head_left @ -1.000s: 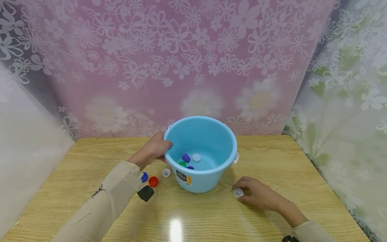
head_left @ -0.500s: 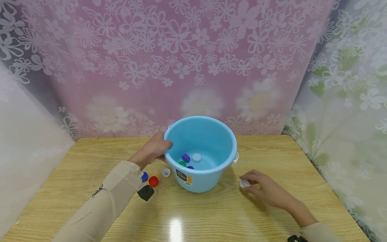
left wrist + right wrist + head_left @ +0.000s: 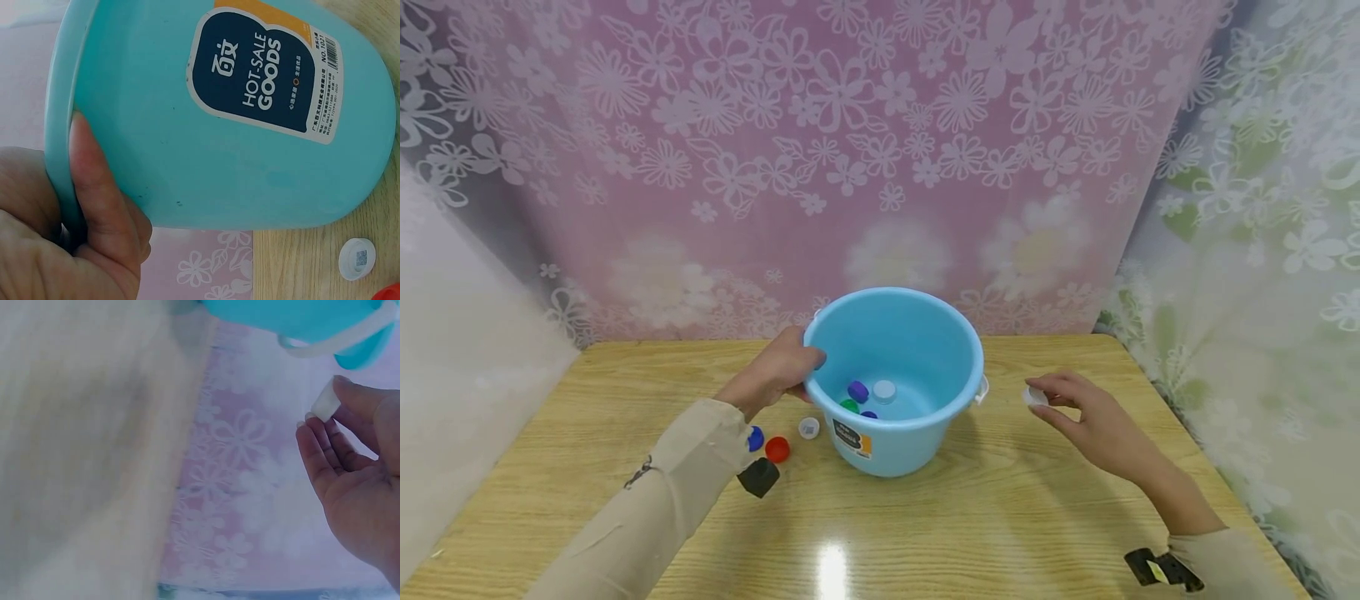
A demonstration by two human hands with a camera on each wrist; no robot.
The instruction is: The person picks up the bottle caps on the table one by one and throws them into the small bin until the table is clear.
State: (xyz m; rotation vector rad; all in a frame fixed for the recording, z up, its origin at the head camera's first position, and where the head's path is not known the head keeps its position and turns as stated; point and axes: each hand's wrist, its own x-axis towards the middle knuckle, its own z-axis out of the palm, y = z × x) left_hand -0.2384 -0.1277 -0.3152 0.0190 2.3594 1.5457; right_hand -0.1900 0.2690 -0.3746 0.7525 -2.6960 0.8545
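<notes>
A light blue bucket (image 3: 887, 450) stands mid-table, its mouth tipped toward me. My left hand (image 3: 775, 371) grips its left rim, the thumb over the inside edge; the left wrist view shows fingers (image 3: 100, 181) curled under the lip. Inside the bucket lie a white cap (image 3: 884, 392), a purple cap (image 3: 858, 391), a green cap (image 3: 850, 406) and another purple cap partly hidden by the rim. Right of the bucket, my right hand (image 3: 1093, 425) pinches a white bottle cap (image 3: 1035, 397) between thumb and fingertips, above the table; the right wrist view shows this cap (image 3: 326, 402) edge-on.
Left of the bucket, a white cap (image 3: 808, 428), a red cap (image 3: 777, 450) and a blue cap (image 3: 756, 438) lie on the wooden table (image 3: 880, 533), the blue one partly behind the sleeve. The bucket's white handle (image 3: 982, 390) hangs on its right side. A floral curtain (image 3: 895, 150) hangs behind.
My right hand has picked the white bottle cap up off the table and moved it away and to the right, level with the bucket's handle. The left hand stays on the rim.
</notes>
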